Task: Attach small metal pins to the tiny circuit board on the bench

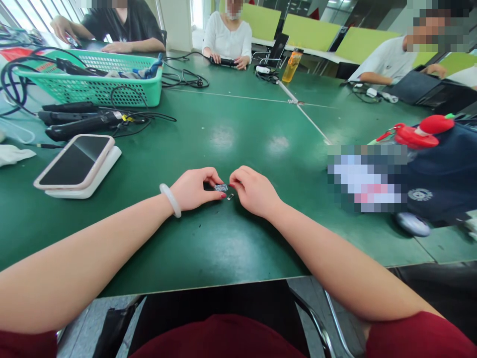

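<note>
My left hand (194, 189), with a pale bangle (170, 200) at the wrist, pinches a small dark flat piece with a light pattern (221, 188) between thumb and fingers. Just right of it, my right hand (255, 191) is closed, thumb against forefinger, with the tips almost at the piece's right edge. Whatever those fingertips hold, if anything, is too small to make out. A tiny silvery rectangular part (230, 197) lies on the green table (238, 248) between the two hands, slightly nearer to me.
A phone (76, 159) rests on a white box (85, 189) at left. Behind stand black handheld devices (82, 122) with cables and a green basket (104, 89). To the right are a dark bag (443, 169) and a mouse (412, 223). An orange bottle (292, 64) and several people are across the table.
</note>
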`<state>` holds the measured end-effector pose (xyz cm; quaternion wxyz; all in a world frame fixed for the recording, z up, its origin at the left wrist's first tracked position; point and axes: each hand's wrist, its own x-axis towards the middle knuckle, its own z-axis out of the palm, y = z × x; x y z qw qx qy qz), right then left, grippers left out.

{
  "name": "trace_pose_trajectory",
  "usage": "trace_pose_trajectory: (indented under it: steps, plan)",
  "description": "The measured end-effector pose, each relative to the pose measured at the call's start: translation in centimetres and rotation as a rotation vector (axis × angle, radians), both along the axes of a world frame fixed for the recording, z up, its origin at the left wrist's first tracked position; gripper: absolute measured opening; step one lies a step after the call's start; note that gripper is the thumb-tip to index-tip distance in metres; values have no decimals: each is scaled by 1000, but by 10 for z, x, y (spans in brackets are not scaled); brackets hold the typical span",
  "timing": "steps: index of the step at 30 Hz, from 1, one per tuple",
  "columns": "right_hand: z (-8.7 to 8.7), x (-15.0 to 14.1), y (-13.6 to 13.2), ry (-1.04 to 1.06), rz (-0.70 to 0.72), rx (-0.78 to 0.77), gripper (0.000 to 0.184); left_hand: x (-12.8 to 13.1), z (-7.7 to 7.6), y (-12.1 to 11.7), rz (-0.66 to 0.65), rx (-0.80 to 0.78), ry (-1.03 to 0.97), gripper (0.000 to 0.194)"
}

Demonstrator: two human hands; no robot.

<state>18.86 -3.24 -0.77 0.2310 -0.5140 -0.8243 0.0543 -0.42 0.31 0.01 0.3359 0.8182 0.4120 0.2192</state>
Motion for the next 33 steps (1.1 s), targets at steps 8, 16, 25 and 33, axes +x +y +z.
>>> trace_pose_trajectory:
  steps: [8, 16, 25, 33]
  plan:
    - [-1, -5, -2, 135, 143, 34, 15, 1, 2, -1, -48, 0, -7, 29]
    - [-3, -5, -1, 125, 165, 27, 15, 1, 1, -2, -67, -8, -28, 31]
    - [0, -3, -2, 192, 161, 8, 10, 1, -1, -1, -83, -7, -56, 30]
    - [1, -2, -3, 271, 172, -39, 4, -1, -2, 0, -149, -32, -115, 31]
